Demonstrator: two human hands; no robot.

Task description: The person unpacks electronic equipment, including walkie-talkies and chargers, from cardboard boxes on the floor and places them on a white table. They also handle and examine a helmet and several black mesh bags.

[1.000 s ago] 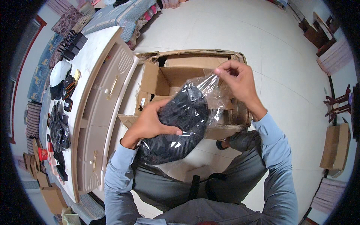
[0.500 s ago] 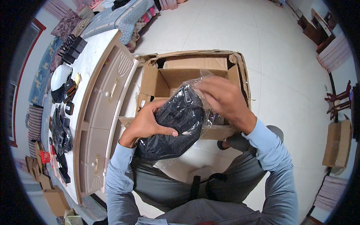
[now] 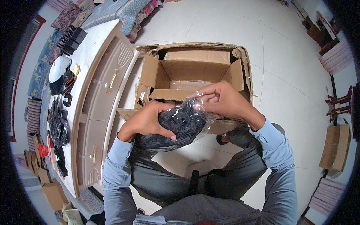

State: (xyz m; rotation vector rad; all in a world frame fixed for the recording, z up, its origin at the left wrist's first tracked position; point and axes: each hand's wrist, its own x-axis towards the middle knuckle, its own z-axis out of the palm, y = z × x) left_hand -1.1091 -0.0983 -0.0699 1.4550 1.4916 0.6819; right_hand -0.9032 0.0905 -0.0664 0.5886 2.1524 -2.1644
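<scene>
A black mesh item in a clear plastic bag (image 3: 180, 125) lies across my hands, above my lap. My left hand (image 3: 147, 120) grips its left side, thumb across the front and fingers behind. At the bag's upper right end, my right hand (image 3: 225, 101) pinches the clear plastic between thumb and fingers. What the black item is cannot be made out through the shiny wrap. Just beyond my hands stands an open cardboard box (image 3: 195, 69), set inside a larger, worn cardboard box (image 3: 245, 67). Some clear plastic shows at the inner box's bottom.
On my left is a dresser (image 3: 99, 93) with a pale top. It carries a white helmet (image 3: 59, 69), black boxes (image 3: 77, 39) and black bagged items (image 3: 58, 127). A bed (image 3: 120, 15) stands beyond it. Another cardboard box (image 3: 335, 148) sits far right on the tiled floor.
The bagged item has tipped lower and flatter. My right hand has moved slightly down and now bunches the plastic at the bag's end. More of the inner box shows.
</scene>
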